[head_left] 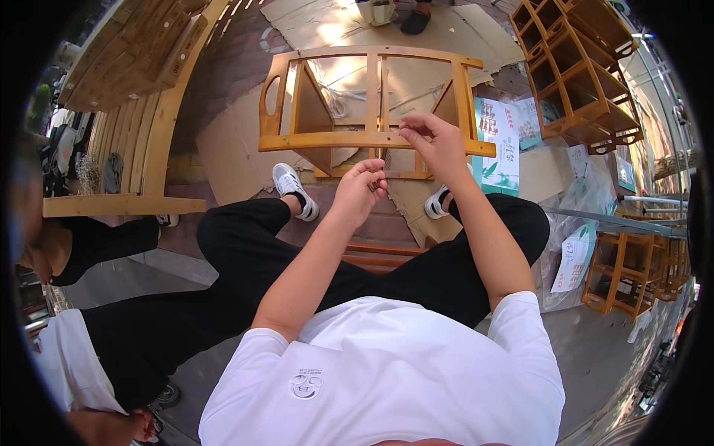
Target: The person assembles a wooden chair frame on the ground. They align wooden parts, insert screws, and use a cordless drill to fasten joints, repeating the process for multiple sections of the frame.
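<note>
A wooden shelf frame (327, 140) lies in front of me, its near rail crossing just beyond my hands and its slats and dark panels behind that. My right hand (437, 147) is at the near rail, right of the middle, thumb and fingers pinched together beside a small dark hole. Whatever sits between those fingertips is too small to name. Closer to me, my left hand (360, 192) is curled with its palm partly turned up, just short of the rail. Something small and dark shows at its fingers, but I cannot make out what.
Flattened cardboard (230, 152) lies under and around the frame. On the right stand wooden shelf units (580, 67), with printed cartons (497, 149) and clear plastic wrap (554, 260) nearby. A wooden bench (123, 206) is at left, where another person (111, 327) sits close.
</note>
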Motion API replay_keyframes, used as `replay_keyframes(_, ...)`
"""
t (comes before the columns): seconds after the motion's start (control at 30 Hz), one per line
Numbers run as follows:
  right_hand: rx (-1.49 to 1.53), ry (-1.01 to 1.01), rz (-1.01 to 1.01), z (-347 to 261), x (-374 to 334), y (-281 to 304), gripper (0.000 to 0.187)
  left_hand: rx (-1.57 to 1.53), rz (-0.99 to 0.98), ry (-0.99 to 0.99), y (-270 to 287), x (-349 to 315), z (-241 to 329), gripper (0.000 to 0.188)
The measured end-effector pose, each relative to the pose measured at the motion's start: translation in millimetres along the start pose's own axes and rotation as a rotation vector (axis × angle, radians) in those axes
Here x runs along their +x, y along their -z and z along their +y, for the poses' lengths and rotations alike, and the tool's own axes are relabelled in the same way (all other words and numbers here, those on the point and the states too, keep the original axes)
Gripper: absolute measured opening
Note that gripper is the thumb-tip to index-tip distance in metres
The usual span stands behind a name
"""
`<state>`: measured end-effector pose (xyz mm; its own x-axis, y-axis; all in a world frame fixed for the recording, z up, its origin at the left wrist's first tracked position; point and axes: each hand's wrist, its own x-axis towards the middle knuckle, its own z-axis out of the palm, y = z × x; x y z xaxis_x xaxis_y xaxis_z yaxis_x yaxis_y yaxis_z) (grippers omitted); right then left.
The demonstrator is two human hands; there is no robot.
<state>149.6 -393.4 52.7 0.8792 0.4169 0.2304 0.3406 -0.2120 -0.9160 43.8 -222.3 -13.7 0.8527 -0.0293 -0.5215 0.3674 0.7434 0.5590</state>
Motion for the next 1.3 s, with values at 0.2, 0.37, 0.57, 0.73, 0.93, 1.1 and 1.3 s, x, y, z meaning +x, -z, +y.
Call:
replay_keyframes(0.2, -0.180, 0.103, -0.026, 17.5, 5.3, -15.2, 0.015, 0.136, 0.084, -0.063, -12.9, 21.9, 2.9, 0.025)
replay_keyframes(0.37, -0.281, 0.250, 0.011, 25.8, 6.4, -21.4, 0.012, 0.321, 0.226, -0.416, -17.4, 35.7, -14.7, 0.021)
replay_keyframes(0.57, -0.384, 0.374, -0.023, 38.4, 6.7, -17.0, 0.018, 0.311, 0.059, -0.405, 8.0, 60.0, -24.1, 0.033)
replay_keyframes(0.73, -0.494, 0.454, -0.108, 27.9, 3.2, -9.6, 0.039, 0.508, -0.179, -0.419, 26.4, 79.6, -5.9, 0.066)
replay_keyframes(0.93, -0.606, 0.489, -0.120, 28.7, -1.4, -1.9, 0.051, 0.715, -0.267, -0.473, 24.9, 83.7, 16.6, 0.075)
replay_keyframes(1.1, -0.547, 0.458, -0.094, 34.0, -0.4, -3.7, 0.048, 0.752, -0.090, -0.532, 17.1, 79.5, 2.1, 0.063)
replay_keyframes(1.3, -0.555, 0.488, -0.071, 34.2, 2.7, -4.5, 0.044, 0.994, 0.300, -0.951, 2.1, 74.1, -21.0, 0.033)
